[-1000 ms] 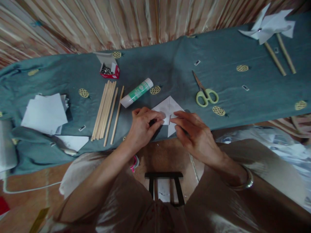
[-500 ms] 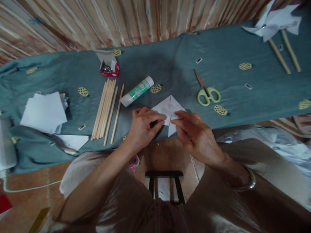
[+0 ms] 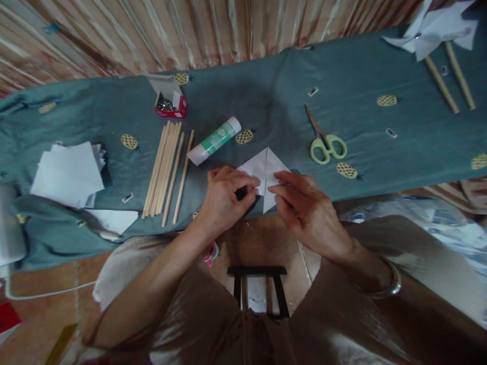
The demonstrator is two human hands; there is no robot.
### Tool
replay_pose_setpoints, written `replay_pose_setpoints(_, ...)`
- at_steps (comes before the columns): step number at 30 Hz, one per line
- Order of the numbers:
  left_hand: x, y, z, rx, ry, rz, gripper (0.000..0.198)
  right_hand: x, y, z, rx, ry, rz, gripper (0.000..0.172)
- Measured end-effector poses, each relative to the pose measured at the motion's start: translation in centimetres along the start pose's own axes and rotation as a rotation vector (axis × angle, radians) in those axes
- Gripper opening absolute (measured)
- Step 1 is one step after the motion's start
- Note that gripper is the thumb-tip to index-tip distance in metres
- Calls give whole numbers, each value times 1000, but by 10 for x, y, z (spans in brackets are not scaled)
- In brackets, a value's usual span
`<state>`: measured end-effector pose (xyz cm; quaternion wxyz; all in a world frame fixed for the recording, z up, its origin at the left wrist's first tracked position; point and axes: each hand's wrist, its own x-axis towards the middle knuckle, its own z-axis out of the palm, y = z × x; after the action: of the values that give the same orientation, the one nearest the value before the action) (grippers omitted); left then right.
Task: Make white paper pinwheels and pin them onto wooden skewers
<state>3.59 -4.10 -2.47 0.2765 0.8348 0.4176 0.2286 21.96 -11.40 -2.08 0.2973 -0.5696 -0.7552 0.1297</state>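
Note:
A folded white square of paper (image 3: 262, 165) lies at the table's front edge, one corner pointing away from me. A crease runs down its middle, and a slit shows lower on it. My left hand (image 3: 228, 195) is at its left side, thumb and forefinger closed in a pinch at the paper. On the right side, my right hand (image 3: 304, 208) rests stretched fingertips on the sheet, fingers apart. Its palm hides the right corner. Beyond my left hand lies a glue stick (image 3: 215, 141). Green-handled scissors (image 3: 323, 142) lie open beyond my right hand.
Several wooden sticks (image 3: 163, 170) lie left of the glue stick, below a red box of metal pins (image 3: 170, 105). White paper sheets (image 3: 68, 175) are stacked at the left. Paper pinwheels (image 3: 429, 33) on sticks lie far right. A dark stool (image 3: 256, 272) stands below the table edge.
My left thumb has drawn back slightly toward me. The right hand and the paper stay almost where they were; the whole view shifts slightly.

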Motion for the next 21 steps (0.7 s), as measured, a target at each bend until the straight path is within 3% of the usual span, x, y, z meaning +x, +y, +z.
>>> replay_pose_setpoints(21, 2, 3, -3, -1, -29, -18, 9, 4, 1, 3, -82, -50, -47, 38)
